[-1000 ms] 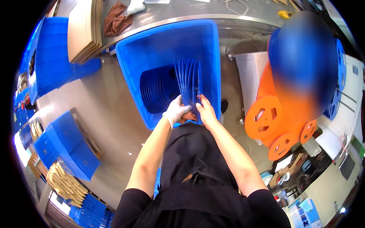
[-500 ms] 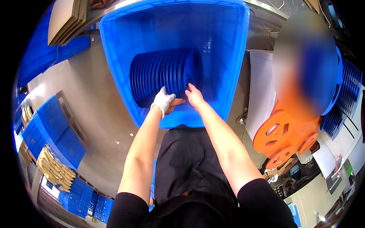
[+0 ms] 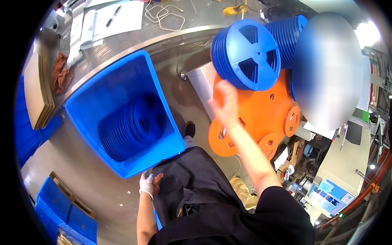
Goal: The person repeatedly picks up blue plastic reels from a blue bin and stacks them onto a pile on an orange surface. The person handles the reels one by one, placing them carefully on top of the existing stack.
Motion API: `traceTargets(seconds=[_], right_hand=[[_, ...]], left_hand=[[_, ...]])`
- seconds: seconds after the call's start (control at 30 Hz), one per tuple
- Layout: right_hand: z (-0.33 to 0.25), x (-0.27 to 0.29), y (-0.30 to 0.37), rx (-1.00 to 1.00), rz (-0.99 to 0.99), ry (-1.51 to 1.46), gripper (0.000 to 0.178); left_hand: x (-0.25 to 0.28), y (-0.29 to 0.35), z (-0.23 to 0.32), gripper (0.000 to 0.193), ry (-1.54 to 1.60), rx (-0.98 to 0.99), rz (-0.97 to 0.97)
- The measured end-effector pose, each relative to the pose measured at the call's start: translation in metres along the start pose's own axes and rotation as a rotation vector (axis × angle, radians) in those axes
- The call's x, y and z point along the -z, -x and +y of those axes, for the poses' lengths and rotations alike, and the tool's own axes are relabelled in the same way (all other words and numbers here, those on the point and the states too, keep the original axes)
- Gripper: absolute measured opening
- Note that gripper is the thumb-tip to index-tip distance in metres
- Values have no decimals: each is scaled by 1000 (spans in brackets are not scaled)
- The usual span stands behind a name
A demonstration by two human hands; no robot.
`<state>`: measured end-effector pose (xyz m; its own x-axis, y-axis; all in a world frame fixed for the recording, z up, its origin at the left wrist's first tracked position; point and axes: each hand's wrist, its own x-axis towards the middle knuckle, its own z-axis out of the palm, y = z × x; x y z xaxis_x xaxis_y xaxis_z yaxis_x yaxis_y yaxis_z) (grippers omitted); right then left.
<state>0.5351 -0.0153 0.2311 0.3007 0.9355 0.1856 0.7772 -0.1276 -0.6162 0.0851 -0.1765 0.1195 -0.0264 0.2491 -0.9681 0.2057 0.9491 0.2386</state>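
This is a factory workshop: stacked blue reels [image 3: 254,53] at one o'clock; an orange stand [image 3: 252,98] with slotted discs [image 3: 226,139] at two; a metal worktop [image 3: 126,41] at eleven; blue crates [image 3: 79,222] by a wooden pallet [image 3: 74,197] at eight.

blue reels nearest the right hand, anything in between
Nothing visible stands between the right hand and the nearest stack of blue reels; the hand, blurred, is beside the stack's lower edge. Whether they touch is unclear.
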Motion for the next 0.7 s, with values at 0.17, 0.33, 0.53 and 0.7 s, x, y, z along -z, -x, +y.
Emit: traceTargets(seconds=[0.17, 0.33, 0.53, 0.7], right_hand=[[104, 57, -93, -437, -451, 241, 76], [142, 27, -122, -449, -864, 258, 61], [139, 5, -95, -522, -632, 415, 63], [142, 10, -73, -454, -689, 433, 34]], left_hand=[[-40, 52, 33, 46, 22, 17, 60], [-58, 50, -4, 45, 56, -29, 92], [-98, 93, -6, 46, 35, -62, 86], [-113, 109, -17, 48, 62, -18, 120]])
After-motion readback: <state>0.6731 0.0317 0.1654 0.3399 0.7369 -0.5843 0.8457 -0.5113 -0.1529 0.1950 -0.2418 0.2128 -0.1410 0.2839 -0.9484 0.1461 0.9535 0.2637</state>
